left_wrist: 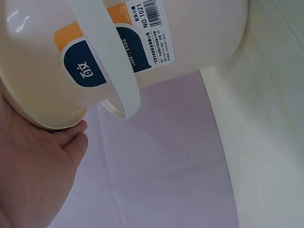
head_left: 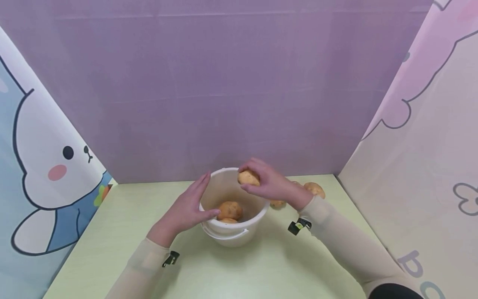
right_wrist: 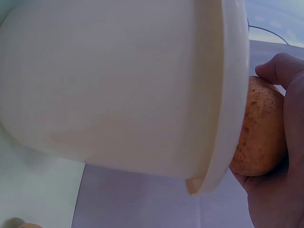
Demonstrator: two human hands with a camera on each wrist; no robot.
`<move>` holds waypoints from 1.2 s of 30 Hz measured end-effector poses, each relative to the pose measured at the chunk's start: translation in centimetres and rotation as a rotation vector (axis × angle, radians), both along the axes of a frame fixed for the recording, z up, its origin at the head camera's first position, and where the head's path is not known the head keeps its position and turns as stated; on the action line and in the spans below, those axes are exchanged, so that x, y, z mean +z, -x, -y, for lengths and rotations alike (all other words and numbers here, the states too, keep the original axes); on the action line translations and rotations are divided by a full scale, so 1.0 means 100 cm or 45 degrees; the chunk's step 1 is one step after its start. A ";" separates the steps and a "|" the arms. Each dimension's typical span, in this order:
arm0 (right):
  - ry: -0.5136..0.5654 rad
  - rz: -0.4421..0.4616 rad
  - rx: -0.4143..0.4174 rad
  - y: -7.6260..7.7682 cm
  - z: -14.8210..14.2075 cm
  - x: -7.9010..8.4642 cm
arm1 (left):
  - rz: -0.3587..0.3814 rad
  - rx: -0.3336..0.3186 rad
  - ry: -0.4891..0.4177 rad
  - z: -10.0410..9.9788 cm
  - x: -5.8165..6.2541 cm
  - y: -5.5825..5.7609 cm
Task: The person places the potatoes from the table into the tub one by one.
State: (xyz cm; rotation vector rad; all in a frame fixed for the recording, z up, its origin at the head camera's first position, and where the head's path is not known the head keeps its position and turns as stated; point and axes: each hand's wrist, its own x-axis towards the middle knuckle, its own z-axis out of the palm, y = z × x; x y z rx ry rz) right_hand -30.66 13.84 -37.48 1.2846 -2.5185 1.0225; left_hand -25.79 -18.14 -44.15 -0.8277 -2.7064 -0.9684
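Observation:
A white plastic bucket with a handle stands upright on the table, and potatoes lie inside it. My right hand holds a potato over the right side of the bucket's mouth. In the right wrist view that potato sits in the palm just beyond the rim, partly hidden by it. My left hand rests at the left rim with fingers extended and the thumb across the edge. A label and the handle show on the bucket in the left wrist view.
More potatoes lie on the table to the right of the bucket, partly behind my right forearm. The pale green table meets a purple backdrop at the rear. Printed panels stand at both sides.

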 end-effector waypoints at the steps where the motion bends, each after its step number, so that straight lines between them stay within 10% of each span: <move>1: -0.005 0.002 0.004 0.001 0.001 -0.001 | 0.002 -0.001 -0.001 0.000 0.000 0.000; 36: -0.065 -0.033 0.033 0.001 0.001 -0.011 | -0.020 -0.015 -0.008 -0.001 0.000 0.001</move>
